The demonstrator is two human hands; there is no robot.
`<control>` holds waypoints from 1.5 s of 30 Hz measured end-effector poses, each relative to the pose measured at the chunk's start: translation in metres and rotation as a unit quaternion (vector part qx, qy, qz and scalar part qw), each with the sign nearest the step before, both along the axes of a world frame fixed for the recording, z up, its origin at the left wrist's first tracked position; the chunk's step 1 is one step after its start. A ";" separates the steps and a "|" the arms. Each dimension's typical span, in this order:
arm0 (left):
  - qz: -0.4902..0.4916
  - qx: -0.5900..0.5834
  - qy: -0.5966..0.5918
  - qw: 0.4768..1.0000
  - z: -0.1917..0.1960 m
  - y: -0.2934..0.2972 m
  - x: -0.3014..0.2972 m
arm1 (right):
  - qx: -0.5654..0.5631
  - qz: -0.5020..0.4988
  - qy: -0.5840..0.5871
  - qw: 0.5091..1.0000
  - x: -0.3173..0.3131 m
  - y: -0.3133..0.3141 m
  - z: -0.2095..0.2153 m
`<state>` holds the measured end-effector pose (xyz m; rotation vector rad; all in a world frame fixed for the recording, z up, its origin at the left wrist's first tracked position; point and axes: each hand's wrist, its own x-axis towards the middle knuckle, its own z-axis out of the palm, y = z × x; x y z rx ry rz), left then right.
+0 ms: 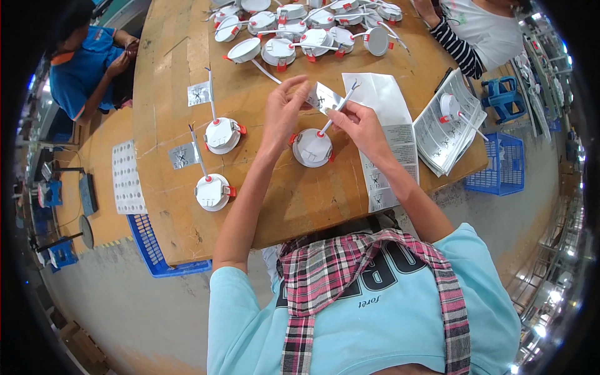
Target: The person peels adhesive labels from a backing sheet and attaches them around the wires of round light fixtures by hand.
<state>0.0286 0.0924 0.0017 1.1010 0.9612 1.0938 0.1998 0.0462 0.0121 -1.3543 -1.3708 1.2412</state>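
Note:
A round white downlight (312, 148) with red-tipped spring clips lies on the table in front of me, its white cable (347, 95) rising with bare wire ends. A silver printed label (322, 97) is at this cable. My left hand (284, 115) pinches the label's left end, fingers closed. Thumb and fingers of my right hand (361, 128) close on the label where it meets the cable; whether it is stuck there, I cannot tell. To the left lie two more downlights, a far one (222, 135) and a near one (213, 192), each with a silver label flag on its cable.
Many downlights (314, 39) crowd the table's far side. Right of my hands lie a label sheet (397, 144) and a sheet stack (445, 145) with a downlight on top. A perforated white sheet (127, 178) hangs at the left edge. Two people (84, 69) sit beyond; blue baskets (500, 165) stand below.

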 end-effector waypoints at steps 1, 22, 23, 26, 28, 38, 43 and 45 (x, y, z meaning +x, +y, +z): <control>0.026 0.021 0.003 0.999 0.003 -0.001 0.000 | 0.007 -0.003 0.004 1.000 0.003 0.001 0.000; 0.114 0.269 0.456 0.841 -0.015 -0.082 -0.014 | 0.062 -0.003 0.013 0.998 0.013 -0.038 0.003; 0.135 0.279 0.471 0.826 -0.016 -0.076 -0.021 | 0.064 -0.007 0.023 0.998 0.016 -0.043 0.003; 0.163 0.303 0.501 0.794 -0.021 -0.060 -0.039 | 0.065 -0.001 0.041 0.997 0.024 -0.058 0.005; 0.173 0.304 0.505 0.789 -0.023 -0.053 -0.048 | 0.063 0.005 0.048 0.997 0.029 -0.066 0.007; 0.204 0.274 0.492 0.801 -0.026 -0.026 -0.102 | 0.033 0.051 0.031 0.998 0.037 -0.078 0.024; 0.231 0.285 0.491 0.790 -0.037 -0.019 -0.103 | -0.003 0.193 0.128 0.973 0.006 -0.089 0.083; 0.243 0.299 0.491 0.782 -0.039 -0.019 -0.107 | -0.045 0.293 0.274 0.915 -0.018 -0.098 0.116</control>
